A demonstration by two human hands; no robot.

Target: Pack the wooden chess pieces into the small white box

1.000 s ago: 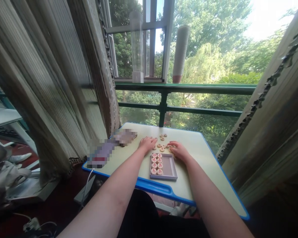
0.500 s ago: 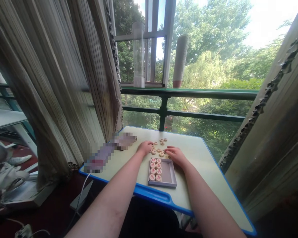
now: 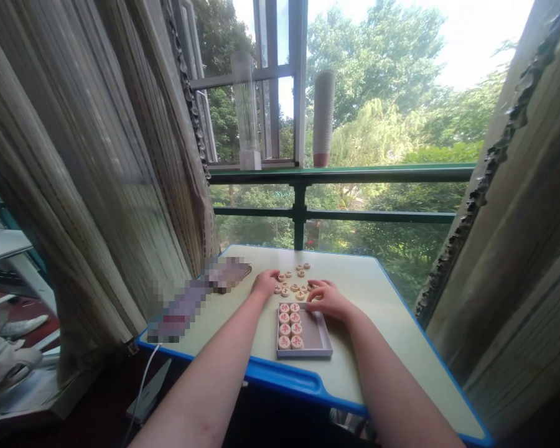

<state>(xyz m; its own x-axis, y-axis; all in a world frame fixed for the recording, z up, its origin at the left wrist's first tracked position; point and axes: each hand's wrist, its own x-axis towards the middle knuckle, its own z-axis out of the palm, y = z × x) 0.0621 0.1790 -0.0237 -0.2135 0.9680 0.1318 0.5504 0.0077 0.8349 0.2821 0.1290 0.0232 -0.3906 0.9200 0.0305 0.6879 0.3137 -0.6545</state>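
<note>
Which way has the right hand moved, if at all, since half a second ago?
Yes: the right hand moved toward the box, now overlapping its far rim.

1. In the left column of my box (image 3: 315, 330), far to near, I read red characters on round pieces (image 3: 284, 343): 帥, 炮, one resembling 車, 馬.
2. In the box's right column, likewise: 士, then 兵 on three pieces (image 3: 296, 330).
3. Beyond the box, marks on the loose pieces (image 3: 300, 295) are too small for me.

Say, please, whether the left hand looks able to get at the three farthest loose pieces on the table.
Probably yes. The left hand is near the three farthest pieces, and only low loose pieces lie between; the right hand is nearer the box, out of that path.
</note>
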